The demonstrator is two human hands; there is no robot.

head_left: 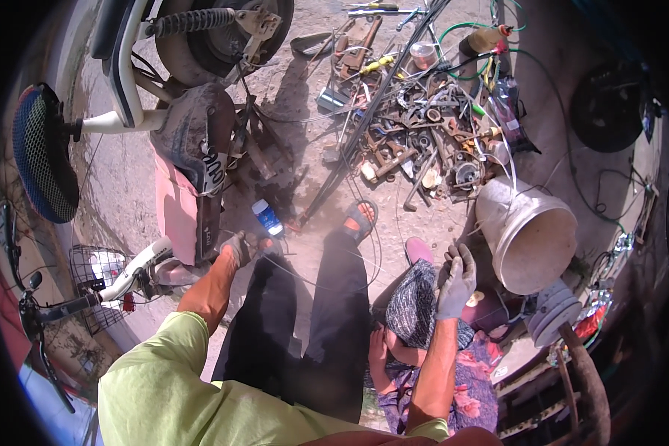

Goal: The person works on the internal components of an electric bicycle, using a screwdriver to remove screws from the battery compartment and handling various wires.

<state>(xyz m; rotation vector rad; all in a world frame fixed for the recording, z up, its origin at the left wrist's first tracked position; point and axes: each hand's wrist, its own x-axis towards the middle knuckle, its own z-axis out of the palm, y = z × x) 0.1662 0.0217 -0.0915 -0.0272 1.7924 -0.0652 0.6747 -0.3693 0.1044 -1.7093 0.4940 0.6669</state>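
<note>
A light green shirt [156,379] lies nearest the camera, its left sleeve running into a bare forearm. At the far left, handlebars [33,297] and a seat under blue-green mesh [46,152] belong to a scooter [126,67]; this large machine hems in the left edge of the ground [442,230]. A dark wire basket [100,301] sits by its white frame. The scooter's body shows a dusty dark cover with pale lettering, a worn pink panel [175,208], a coil spring, and a wheel toward the ground's far edge. Near the panel's lower end is the gloved left hand [239,249], its fingers bent; I cannot tell whether they pinch anything. Just to the right, a blue-and-white container [267,218] rests on the ground by the feet. Between the scooter and a heap of tools and metal parts [424,123], a strip of ground gives room beyond the feet, crossed by thin wires. The heap spreads over the far middle of the ground, rusty brown and grey with yellow bits. Closer in, another person [412,305] in patterned clothing sits tight beside the right leg, narrowing the room there. The gloved right hand [457,279] is raised above, fingers loosely extended and slightly curled. A dirty white bucket [504,208] lies tipped just beyond it, mouth toward the near right; past it, a dark round object [613,104] stands near the ground's right edge
</note>
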